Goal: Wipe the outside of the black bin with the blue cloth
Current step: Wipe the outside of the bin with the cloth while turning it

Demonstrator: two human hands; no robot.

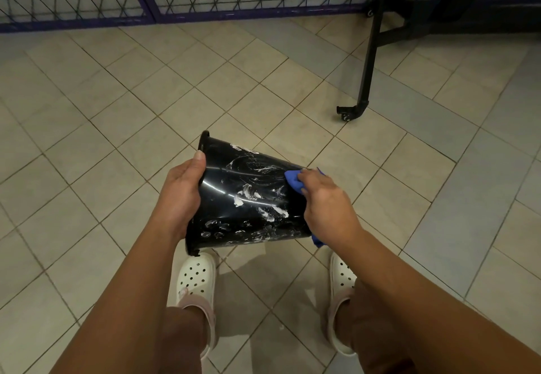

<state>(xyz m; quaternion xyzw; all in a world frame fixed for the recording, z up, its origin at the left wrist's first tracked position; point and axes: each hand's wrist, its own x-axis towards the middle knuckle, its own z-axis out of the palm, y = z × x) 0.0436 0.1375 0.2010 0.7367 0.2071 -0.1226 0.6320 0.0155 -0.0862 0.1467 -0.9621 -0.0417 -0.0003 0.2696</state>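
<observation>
A glossy black bin [243, 195] is held on its side above the floor, rim to the left, base to the right. White smears cover its outer wall. My left hand [181, 192] grips the rim end, thumb over the edge. My right hand [325, 201] holds a bunched blue cloth [294, 180] against the wall near the base; a corner of the cloth hangs below the wrist.
Beige tiled floor [117, 110] lies all around. My feet in white perforated clogs [196, 280] stand under the bin. A black wheeled stand leg [367, 63] reaches in from the upper right. A wire mesh fence with a purple frame [175, 16] runs along the back.
</observation>
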